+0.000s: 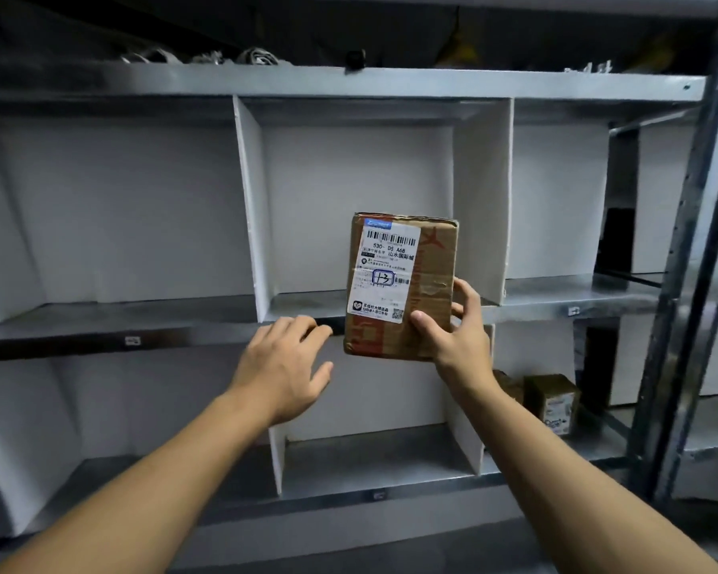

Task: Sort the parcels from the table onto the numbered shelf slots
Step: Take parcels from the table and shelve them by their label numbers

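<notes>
Both my forearms reach out ahead of me. My left hand [285, 366] is held palm down with its fingers loose and slightly apart, holding nothing. Its fingertips lie at the front lip of the shelf [79, 325], and I cannot tell whether they touch the metal.

My right hand [461, 331] grips the parcel [436, 258] at its lower right corner, with the thumb pressed on the front face and the other fingers curled round the right edge. I hold the brown cardboard box upright in the air, just in front of the middle slot [349, 192], and its lower part overlaps the shelf's front lip. Its white label [384, 250] faces me, with "13" handwritten inside a blue box.

Beyond it, white dividers [249, 200] split the grey metal rack into slots. Small tags [132, 340] sit on the shelf edges, too small to read. On the level below, in the slot to the right, stand two small brown parcels [552, 401], one partly hidden behind my right arm. The top level holds dark shapes I cannot make out.
</notes>
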Demonstrator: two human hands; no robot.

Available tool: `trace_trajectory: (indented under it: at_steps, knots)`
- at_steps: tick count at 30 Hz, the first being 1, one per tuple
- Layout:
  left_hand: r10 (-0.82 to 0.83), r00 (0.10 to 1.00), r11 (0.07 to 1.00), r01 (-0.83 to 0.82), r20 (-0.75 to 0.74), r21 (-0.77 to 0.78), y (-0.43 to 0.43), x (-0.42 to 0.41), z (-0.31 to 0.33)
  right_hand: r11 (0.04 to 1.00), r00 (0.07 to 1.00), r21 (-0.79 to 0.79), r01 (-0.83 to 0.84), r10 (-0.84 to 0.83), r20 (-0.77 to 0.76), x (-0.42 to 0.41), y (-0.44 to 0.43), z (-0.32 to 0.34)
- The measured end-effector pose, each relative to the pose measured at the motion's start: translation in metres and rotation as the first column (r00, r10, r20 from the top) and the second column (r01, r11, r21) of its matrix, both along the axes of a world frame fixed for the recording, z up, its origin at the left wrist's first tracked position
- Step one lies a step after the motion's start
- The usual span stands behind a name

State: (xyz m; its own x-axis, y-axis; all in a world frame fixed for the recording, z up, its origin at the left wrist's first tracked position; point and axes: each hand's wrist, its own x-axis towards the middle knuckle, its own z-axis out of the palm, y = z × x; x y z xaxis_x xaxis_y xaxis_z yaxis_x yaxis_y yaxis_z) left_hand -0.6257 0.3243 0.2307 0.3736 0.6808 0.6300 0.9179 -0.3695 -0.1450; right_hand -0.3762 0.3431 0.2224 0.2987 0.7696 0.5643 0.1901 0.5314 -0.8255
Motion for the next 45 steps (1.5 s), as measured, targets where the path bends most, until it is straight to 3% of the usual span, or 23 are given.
trace_trajectory:
  at_steps: [7, 14, 26, 40, 45]
  knots:
    - [0.127, 0.992, 0.991, -0.126, -0.005, 0.054, 0.037, -0.02, 0.025, 0.994, 0.996, 0.066, -0.087, 0.085, 0.032, -0.029, 0.069, 0.036]
    - [0.22, 0.974, 0.974, -0.222, 0.047, 0.05, 0.073, -0.034, 0.031, 0.993, 0.99, 0.008, -0.116, 0.115, 0.084, -0.053, 0.145, 0.038]
    - [0.193, 0.957, 0.953, -0.235, 0.216, 0.189, 0.11, -0.039, 0.02, 0.97, 0.936, -0.071, -0.233, 0.243, 0.256, -0.082, 0.212, 0.026]
    - [0.15, 0.951, 0.979, -0.181, 0.27, 0.095, 0.097, -0.037, 0.013, 0.985, 0.935, -0.108, -0.133, 0.161, 0.317, -0.082, 0.203, 0.021]
    - [0.104, 0.964, 0.992, -0.119, 0.244, 0.049, 0.084, -0.038, 0.006, 0.999, 0.908, 0.038, -0.02, 0.002, 0.419, -0.07, 0.162, 0.002]
